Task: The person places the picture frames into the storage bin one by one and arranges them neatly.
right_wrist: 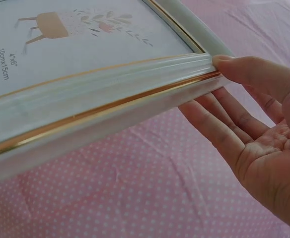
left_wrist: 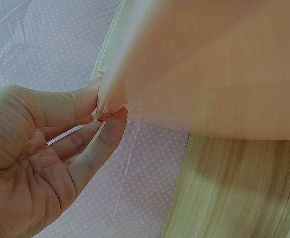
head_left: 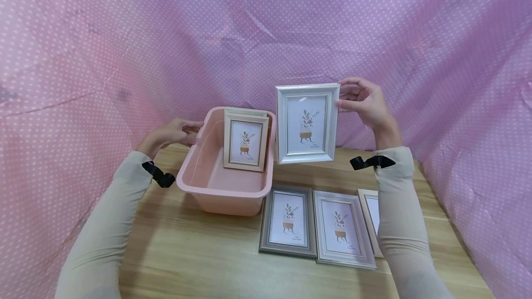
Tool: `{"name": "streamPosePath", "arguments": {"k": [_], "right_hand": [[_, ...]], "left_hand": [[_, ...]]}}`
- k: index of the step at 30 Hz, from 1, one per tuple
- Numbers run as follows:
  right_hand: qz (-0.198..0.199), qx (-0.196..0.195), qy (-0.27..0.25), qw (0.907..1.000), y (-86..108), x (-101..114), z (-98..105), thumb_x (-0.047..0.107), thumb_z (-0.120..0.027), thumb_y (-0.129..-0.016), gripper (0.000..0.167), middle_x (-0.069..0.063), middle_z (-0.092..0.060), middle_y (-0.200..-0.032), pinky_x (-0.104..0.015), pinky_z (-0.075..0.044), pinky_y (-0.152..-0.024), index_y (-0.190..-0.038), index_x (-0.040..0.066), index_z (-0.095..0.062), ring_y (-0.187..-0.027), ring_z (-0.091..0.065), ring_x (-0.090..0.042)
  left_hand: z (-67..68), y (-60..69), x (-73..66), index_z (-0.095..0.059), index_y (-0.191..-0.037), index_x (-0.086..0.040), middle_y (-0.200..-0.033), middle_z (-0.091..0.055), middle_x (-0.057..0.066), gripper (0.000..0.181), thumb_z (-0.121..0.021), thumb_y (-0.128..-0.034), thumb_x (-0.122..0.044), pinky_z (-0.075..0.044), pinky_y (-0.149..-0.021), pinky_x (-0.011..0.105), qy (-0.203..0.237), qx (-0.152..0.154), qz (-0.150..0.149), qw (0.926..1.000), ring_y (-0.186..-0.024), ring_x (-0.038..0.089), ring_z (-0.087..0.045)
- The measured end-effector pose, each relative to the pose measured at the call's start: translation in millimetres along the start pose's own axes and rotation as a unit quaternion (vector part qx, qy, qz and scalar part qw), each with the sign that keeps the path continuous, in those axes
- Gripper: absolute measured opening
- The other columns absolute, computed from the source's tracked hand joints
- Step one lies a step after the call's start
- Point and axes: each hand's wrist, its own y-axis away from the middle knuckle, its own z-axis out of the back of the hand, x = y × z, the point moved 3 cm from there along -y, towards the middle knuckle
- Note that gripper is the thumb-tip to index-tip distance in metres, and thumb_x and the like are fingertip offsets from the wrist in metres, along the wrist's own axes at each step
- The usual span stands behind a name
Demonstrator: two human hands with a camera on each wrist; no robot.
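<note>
A white picture frame [head_left: 284,126] with a potted-plant print hangs upright in the air, just right of the pink plastic basin [head_left: 232,193]. My right hand [head_left: 361,103] grips its upper right edge, thumb on the front and fingers behind, as the right wrist view shows at the frame's gold-lined side [right_wrist: 105,111]. At the basin's left rim, my left hand [head_left: 176,133] pinches the edge between thumb and fingers; the left wrist view shows that hand [left_wrist: 45,134] closely. Inside the basin a cream picture frame [head_left: 246,168] leans against the right wall, with another pale frame [head_left: 245,111] behind it.
Flat on the wooden table [head_left: 199,257] lie a grey-brown picture frame [head_left: 266,225], a pale lilac-grey frame [head_left: 365,239] and a cream frame [head_left: 365,197] partly hidden by the right sleeve [head_left: 401,211]. A pink dotted cloth [head_left: 249,22] hangs behind and around the table.
</note>
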Motion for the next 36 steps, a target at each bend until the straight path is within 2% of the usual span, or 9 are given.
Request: {"name": "streamPosePath", "arguments": {"k": [7,16,29,36], "right_hand": [[0.015,-0.004,0.001,0.9999,-9.0,15.9,-11.6,-0.029,-0.064,-0.08,0.045,-0.012,-0.078,-0.102,-0.033,-0.067,-0.07,-0.118,-0.005,-0.068,-0.083,-0.074,-0.02],[0.025,-0.01,-0.017,0.9995,-22.6,25.2,-33.1,-0.029,-0.064,-0.08,0.045,-0.012,-0.077,-0.101,-0.032,-0.067,-0.07,-0.117,-0.004,-0.068,-0.082,-0.074,-0.021],[0.048,-0.007,-0.026,0.9985,-40.9,20.7,-76.9,-0.028,-0.065,-0.079,0.047,-0.009,-0.077,-0.098,-0.033,-0.067,-0.069,-0.113,0.002,-0.069,-0.08,-0.074,-0.02],[0.048,0.002,-0.023,0.9986,-48.2,8.5,-100.5,-0.024,-0.069,-0.078,0.045,-0.009,-0.077,-0.099,-0.035,-0.067,-0.072,-0.114,0.003,-0.069,-0.081,-0.073,-0.021]], "left_hand": [[0.9,-0.4,0.0,-0.034,-0.155,0.006,-0.149,-0.047,0.033,0.067,-0.066,-0.0972,-0.004,-0.064,-0.088,0.029,-0.005,0.003,-0.002,1.0,-0.11,0.019,-0.067],[1.2,-0.1,2.2,-0.034,-0.155,0.006,-0.151,-0.046,0.032,0.067,-0.066,-0.0968,-0.004,-0.063,-0.089,0.029,0.0,0.001,0.0,1.0,-0.115,0.026,-0.066],[-0.5,2.2,-2.5,-0.036,-0.154,0.007,-0.147,-0.049,0.035,0.065,-0.066,-0.0966,-0.003,-0.064,-0.088,0.029,0.009,-0.002,0.0,1.0,-0.105,0.016,-0.069],[-0.6,2.4,-1.0,-0.036,-0.153,0.008,-0.149,-0.047,0.034,0.065,-0.065,-0.0969,-0.004,-0.063,-0.09,0.029,0.003,-0.006,0.012,0.9999,-0.108,0.018,-0.067]]}}
